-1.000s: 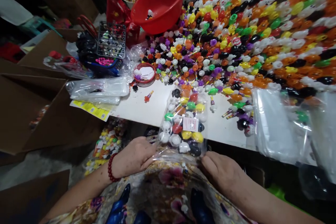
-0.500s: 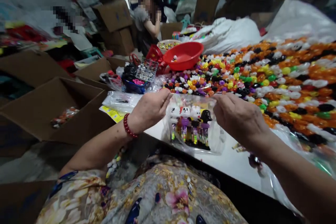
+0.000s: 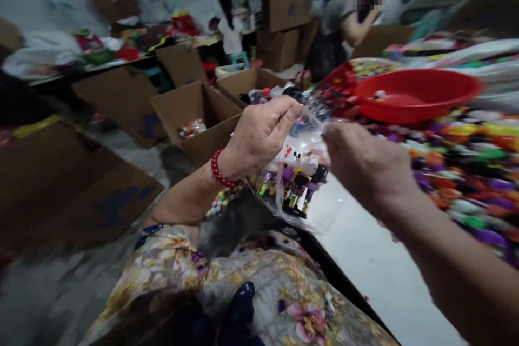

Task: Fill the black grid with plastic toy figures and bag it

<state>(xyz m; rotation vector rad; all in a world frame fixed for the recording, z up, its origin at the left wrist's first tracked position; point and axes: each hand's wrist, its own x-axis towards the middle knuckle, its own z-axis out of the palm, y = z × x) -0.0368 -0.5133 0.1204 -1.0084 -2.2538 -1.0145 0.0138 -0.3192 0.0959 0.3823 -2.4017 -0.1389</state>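
Note:
A clear plastic bag [image 3: 279,194] hangs between my two hands, over the near edge of the white table. Inside it are several small figures [image 3: 300,173] with white or black heads and purple and black lower parts; they lean to one side. My left hand [image 3: 267,130], with a red bead bracelet at the wrist, pinches the bag's upper left edge. Blurred by motion, my right hand [image 3: 365,157] is closed on the upper right edge. The fingertips of the right hand are partly hidden.
Beyond my hands a red basin [image 3: 417,97] stands beside a heap of colourful plastic pieces [image 3: 478,173]. To the left is an open cardboard box [image 3: 203,102] with a few bagged pieces inside. Another large box [image 3: 68,178] is nearer. Two people are farther back.
My view has swung left, toward the boxes. My hands have come closer together, and the bag, flat before, is now lifted, folded and tilted between them.

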